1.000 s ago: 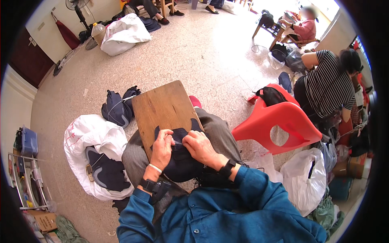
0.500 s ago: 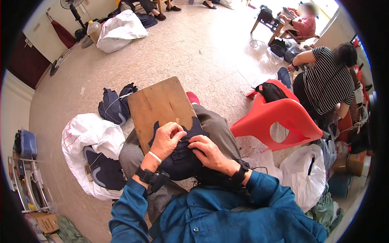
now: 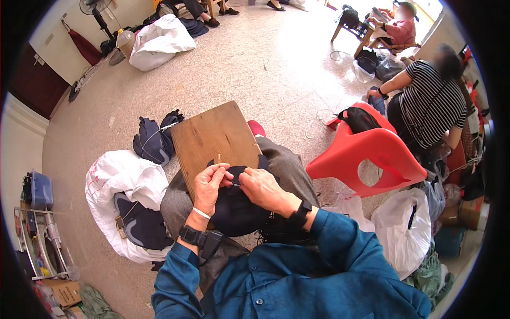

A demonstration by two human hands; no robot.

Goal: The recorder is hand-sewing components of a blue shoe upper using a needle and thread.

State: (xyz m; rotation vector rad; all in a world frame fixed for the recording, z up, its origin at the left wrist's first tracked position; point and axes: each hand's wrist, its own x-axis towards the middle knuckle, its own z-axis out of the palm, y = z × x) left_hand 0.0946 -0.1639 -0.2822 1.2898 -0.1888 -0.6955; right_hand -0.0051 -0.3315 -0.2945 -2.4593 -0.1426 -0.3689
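Observation:
A dark navy fabric piece, which looks like a shoe upper [image 3: 234, 215], lies across my lap and the near end of a wooden board [image 3: 215, 133]. My left hand [image 3: 209, 186] is closed in a pinch at the upper's top edge. A thin tan, stick-like thing [image 3: 219, 158] pokes up above its fingertips; its full shape is hidden. Just right of it, my right hand [image 3: 263, 189] is closed with its fingertips pressed to the dark fabric. Black lace-like strands [image 3: 273, 228] hang beside the upper.
Left of my knees are a white sack [image 3: 114, 170] with dark uppers in it and a tied dark bundle [image 3: 152, 141]. A red plastic chair [image 3: 345, 159] stands right, near white bags [image 3: 401, 228]. A person in a striped top [image 3: 433, 101] bends beyond the chair.
My right hand has turned and closed, its fingers drawn in near my left hand. My left hand has shifted slightly left and down. The laced section is now mostly covered.

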